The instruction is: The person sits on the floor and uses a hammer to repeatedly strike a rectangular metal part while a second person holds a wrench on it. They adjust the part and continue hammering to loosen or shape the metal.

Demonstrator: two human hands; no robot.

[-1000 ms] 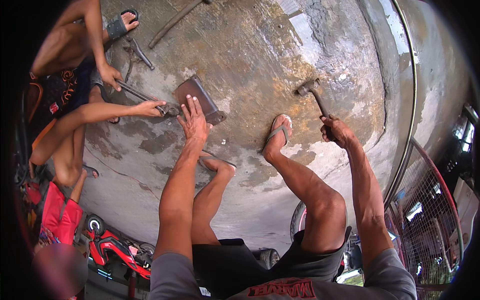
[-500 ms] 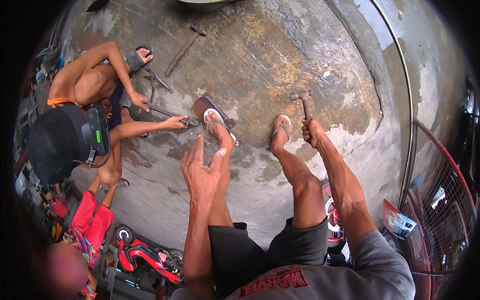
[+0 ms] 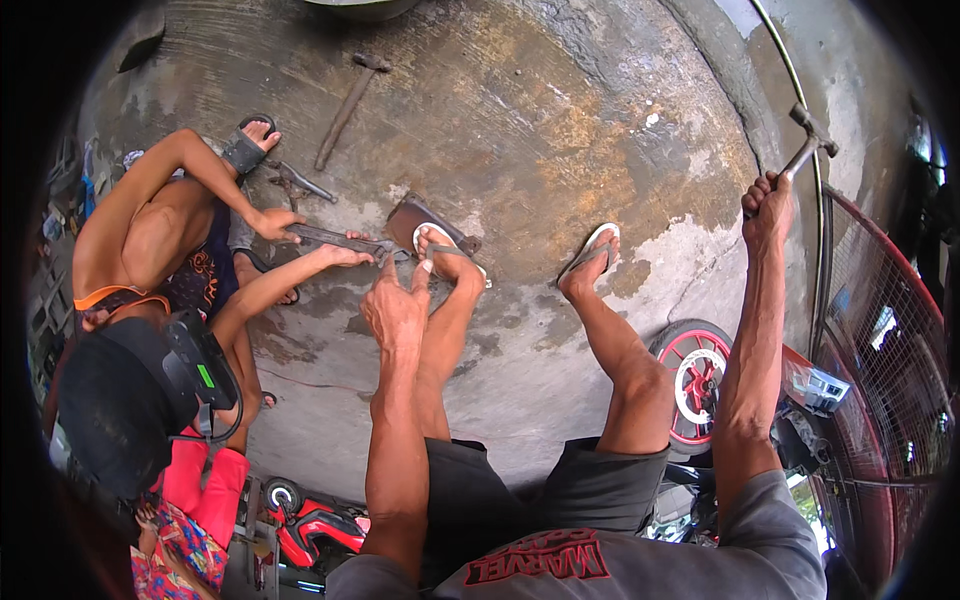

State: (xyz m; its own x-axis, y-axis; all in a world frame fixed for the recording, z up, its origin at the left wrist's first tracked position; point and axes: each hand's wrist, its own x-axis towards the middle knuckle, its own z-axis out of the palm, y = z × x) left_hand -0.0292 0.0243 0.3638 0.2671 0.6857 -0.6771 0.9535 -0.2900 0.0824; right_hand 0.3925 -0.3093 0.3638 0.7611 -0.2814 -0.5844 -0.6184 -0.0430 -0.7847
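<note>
My right hand (image 3: 768, 208) grips a hammer (image 3: 803, 152) by its handle, raised out to the right with the head uppermost. My left hand (image 3: 396, 305) is empty, index finger stretched out and thumb apart. Its fingertips are close to the end of a long metal tool (image 3: 335, 238), which looks like tongs and lies in both hands of a co-worker (image 3: 345, 256). What the tool's tip holds, if anything, I cannot make out. Just beyond, a brown metal block (image 3: 415, 217) lies on the concrete against my left sandalled foot (image 3: 440, 245).
Another hammer (image 3: 345, 115) lies on the floor at the far left, with a metal tool (image 3: 303, 182) nearer the co-worker's foot. A red-rimmed wheel (image 3: 695, 385) stands beside my right leg. Mesh fencing (image 3: 880, 350) curves along the right. Behind the co-worker is another person in red trousers (image 3: 205, 485).
My right hand has swung the hammer up and to the right. My left hand has shifted slightly, its fingers nearer the tool's end. The co-worker's tool has turned closer to level.
</note>
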